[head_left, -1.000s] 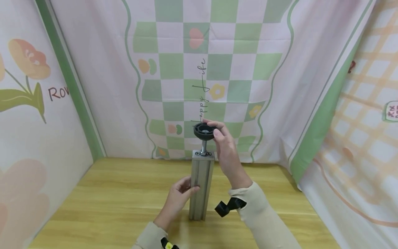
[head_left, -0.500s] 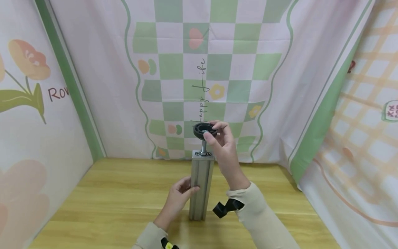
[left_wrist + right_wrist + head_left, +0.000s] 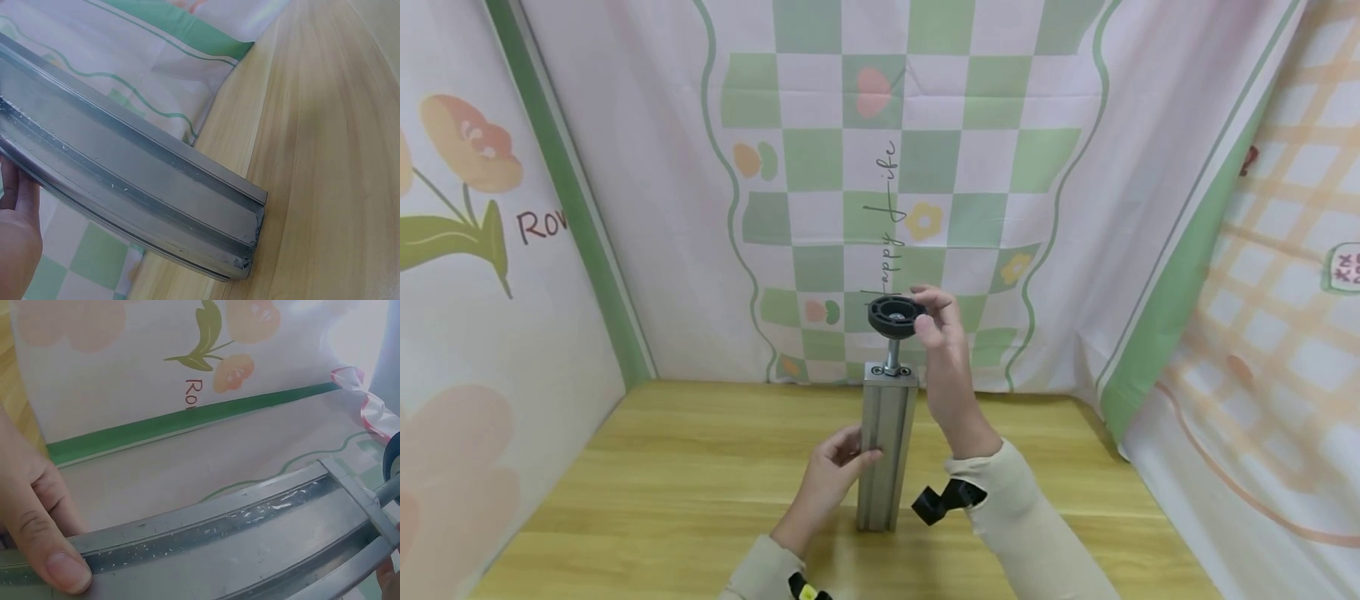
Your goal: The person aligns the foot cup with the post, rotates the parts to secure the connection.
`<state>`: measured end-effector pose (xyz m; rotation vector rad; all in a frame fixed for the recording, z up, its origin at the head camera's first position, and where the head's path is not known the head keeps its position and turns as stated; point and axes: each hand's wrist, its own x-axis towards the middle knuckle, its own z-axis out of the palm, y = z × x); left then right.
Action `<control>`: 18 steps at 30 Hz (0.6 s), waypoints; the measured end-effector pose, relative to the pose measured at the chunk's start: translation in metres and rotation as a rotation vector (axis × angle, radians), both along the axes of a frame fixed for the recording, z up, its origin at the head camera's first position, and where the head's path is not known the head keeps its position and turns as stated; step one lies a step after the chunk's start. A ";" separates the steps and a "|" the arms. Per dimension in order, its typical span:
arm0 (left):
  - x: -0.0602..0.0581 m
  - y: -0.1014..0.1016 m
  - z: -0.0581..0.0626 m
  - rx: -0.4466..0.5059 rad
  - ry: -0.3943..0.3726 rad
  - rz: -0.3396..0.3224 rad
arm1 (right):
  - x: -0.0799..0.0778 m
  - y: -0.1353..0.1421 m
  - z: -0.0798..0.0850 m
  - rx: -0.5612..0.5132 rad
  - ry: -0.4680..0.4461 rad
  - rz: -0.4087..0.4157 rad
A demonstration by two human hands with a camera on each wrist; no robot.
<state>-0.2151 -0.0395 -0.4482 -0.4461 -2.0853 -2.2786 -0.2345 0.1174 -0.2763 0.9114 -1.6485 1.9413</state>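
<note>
An aluminium extrusion profile (image 3: pixel 883 454) stands upright on the wooden table, its lower end also visible in the left wrist view. On the profile's end plate (image 3: pixel 890 375), a bolt (image 3: pixel 892 354) carries a black round levelling foot (image 3: pixel 886 321). My left hand (image 3: pixel 835 467) grips the profile around mid-height, thumb (image 3: pixel 65 569) on its face and fingers partly hidden behind its left side. Up at the foot, my right hand (image 3: pixel 947 367) holds the right part of the rim, thumb in front and curled fingers behind. Only a sliver of the foot enters the right wrist view.
The wooden table (image 3: pixel 685 467) spreads to both sides of the profile. Behind it hangs a green-and-white checked curtain (image 3: pixel 820 158), with patterned cloth walls (image 3: pixel 460 333) at left and right. A black wrist mount (image 3: pixel 951 500) juts out from the right sleeve.
My right thumb swept leftward over the foot's front, then came back to the right rim, and the fingers shifted along the rim. My left hand and the profile have stayed put.
</note>
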 end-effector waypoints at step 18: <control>-0.003 0.000 -0.005 -0.017 0.003 0.003 | -0.012 0.006 -0.003 -0.002 -0.013 0.242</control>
